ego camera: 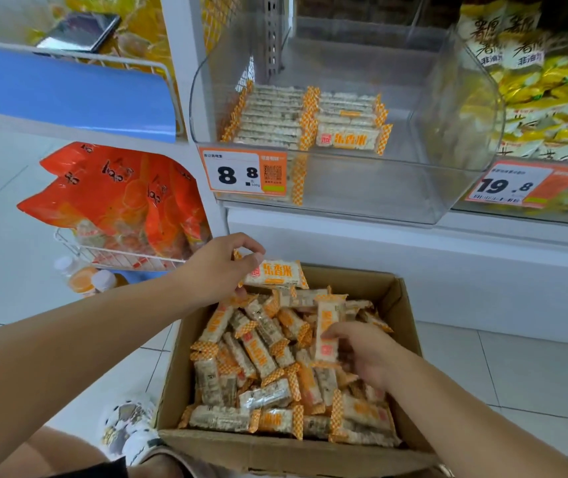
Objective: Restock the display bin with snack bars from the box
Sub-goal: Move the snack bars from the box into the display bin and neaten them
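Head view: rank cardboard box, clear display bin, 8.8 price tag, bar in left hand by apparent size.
1-2. clear display bin and cardboard box: similar; the box is nearer, so unsure.
3. 8.8 price tag.
4. bar in left hand.

The box is matt brown cardboard; the snack bars wear glossy plastic wrappers (crinkled); the display bin is clear, smooth plastic.

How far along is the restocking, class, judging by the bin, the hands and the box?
Early on. Done: two short rows of snack bars lie in the clear display bin, mostly bare. In hand: the left hand grips one bar; the right hand pinches another. Left: the cardboard box remains nearly full.
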